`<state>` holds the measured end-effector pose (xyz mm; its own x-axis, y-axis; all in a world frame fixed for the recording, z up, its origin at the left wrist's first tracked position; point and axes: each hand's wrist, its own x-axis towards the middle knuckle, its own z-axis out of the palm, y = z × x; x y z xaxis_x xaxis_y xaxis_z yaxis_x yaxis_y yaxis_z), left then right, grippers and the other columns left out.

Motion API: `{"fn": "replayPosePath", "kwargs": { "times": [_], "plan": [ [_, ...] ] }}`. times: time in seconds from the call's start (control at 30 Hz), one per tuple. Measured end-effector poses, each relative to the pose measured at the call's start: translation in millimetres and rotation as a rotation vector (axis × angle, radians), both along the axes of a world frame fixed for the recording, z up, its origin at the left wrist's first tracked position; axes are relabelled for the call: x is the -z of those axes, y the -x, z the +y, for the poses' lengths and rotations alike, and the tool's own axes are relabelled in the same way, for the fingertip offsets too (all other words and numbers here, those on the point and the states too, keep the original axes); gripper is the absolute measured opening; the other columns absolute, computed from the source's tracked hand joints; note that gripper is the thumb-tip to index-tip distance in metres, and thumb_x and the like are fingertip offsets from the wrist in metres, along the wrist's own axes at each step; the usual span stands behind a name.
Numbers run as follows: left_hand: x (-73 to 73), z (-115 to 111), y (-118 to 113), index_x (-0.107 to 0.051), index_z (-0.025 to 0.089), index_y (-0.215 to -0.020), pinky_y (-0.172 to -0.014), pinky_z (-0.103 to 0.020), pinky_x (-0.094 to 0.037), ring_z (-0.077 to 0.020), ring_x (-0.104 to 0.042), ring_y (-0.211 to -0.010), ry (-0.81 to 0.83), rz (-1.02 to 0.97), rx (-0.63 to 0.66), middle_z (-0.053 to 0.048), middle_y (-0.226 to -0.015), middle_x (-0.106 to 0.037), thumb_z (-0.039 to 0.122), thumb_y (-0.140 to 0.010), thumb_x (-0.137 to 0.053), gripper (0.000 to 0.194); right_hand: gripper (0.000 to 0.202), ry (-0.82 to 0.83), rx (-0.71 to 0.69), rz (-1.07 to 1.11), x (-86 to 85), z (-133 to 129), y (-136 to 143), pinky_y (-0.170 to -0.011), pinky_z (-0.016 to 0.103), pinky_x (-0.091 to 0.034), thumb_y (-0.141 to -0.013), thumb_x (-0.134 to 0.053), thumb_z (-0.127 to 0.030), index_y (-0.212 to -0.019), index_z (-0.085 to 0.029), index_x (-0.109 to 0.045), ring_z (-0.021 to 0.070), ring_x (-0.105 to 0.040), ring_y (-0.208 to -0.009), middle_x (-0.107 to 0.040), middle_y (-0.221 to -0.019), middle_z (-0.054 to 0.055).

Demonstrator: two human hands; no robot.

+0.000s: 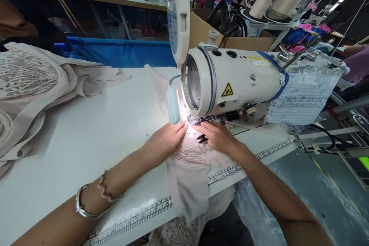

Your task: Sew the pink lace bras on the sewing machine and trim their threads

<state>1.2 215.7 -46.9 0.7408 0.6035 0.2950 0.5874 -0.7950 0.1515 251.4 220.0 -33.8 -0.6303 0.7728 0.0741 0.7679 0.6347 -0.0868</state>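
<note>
Pale pink lace fabric [191,152] lies under the needle area of a white sewing machine [239,78] and hangs over the table's front edge. My left hand [167,140] rests flat on the fabric's left side, fingers stretched toward the brightly lit presser foot. My right hand [219,136] lies on the right, its fingertips close to the foot. Black pointed blades of thread snips [202,138] poke out from under its palm; their handle is hidden. Glare and fingers hide the exact stitching point. A pale blue lamp [173,105] hangs beside the foot.
A heap of pale lace garments [37,84] covers the table's left side. Ruler tape [138,219] runs along the front edge. Behind the machine stands a cardboard box [198,27] with a black bag. A handwritten sheet [300,98] hangs on the right. Other people work farther back.
</note>
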Motion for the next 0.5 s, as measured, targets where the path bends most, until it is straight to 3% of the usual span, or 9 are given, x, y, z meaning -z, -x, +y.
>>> {"fn": "replayPosePath", "kwargs": {
  "times": [0.13,0.23,0.4,0.5],
  "plan": [
    [-13.3,10,2,-0.057,0.014,-0.129,-0.088,-0.039,-0.054,-0.0268,-0.064,-0.115,0.028,0.019,-0.036,-0.014,-0.134,-0.064,-0.001,-0.092,-0.037,0.044,0.056,-0.008,0.018,0.033,0.6,-1,2,-0.059,0.026,-0.041,-0.076,-0.044,0.000,-0.122,-0.022,-0.066,0.0181,-0.062,-0.082,-0.071,-0.103,0.006],
    [-18.9,0,-11,-0.062,0.012,-0.117,-0.087,-0.043,-0.052,-0.0285,-0.064,-0.112,-0.031,0.020,-0.089,-0.016,-0.123,-0.068,-0.004,-0.091,-0.035,0.041,0.056,-0.009,0.012,0.076,3.8,-1,2,-0.061,0.025,-0.043,-0.077,-0.044,0.001,-0.123,-0.022,-0.066,0.0174,-0.063,-0.082,-0.071,-0.102,0.005],
    [-10.5,-29,-35,-0.060,0.012,-0.113,-0.076,-0.039,-0.054,-0.0240,-0.062,-0.096,0.103,-0.138,-0.066,-0.015,-0.109,-0.066,0.009,-0.097,-0.038,0.027,0.053,-0.002,-0.025,0.234,14.5,2,-5,-0.069,0.024,-0.047,-0.077,-0.045,0.001,-0.120,-0.021,-0.067,0.0175,-0.063,-0.090,-0.069,-0.105,0.006],
    [-3.4,-32,-35,-0.062,0.012,-0.098,-0.083,-0.047,-0.052,-0.0263,-0.060,-0.097,0.108,-0.132,-0.036,-0.016,-0.107,-0.065,0.011,-0.099,-0.034,0.028,0.044,-0.016,-0.051,0.321,18.2,3,-14,-0.070,0.023,-0.047,-0.079,-0.045,0.001,-0.107,-0.021,-0.071,0.0161,-0.063,-0.087,-0.068,-0.095,0.004]
  ]
}}
